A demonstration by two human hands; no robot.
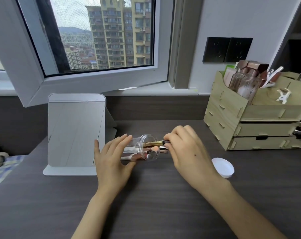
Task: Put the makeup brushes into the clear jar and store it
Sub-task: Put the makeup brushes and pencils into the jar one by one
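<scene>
A clear jar (147, 144) lies tipped on its side on the dark desk, its mouth facing right. Several makeup brushes (137, 151) lie inside it with their tips poking out of the mouth. My left hand (111, 156) is wrapped around the jar's closed end and holds it. My right hand (186, 149) pinches the end of a gold-handled brush (153, 143), which is partly inside the jar's mouth. The jar's white lid (223, 167) rests on the desk, to the right of my right wrist.
A white folding mirror (74, 133) stands just left of my left hand. A wooden organizer (260, 118) with drawers and bottles sits at the back right. An open window sash (87, 83) hangs over the back of the desk. Checked cloth (6, 168) lies far left.
</scene>
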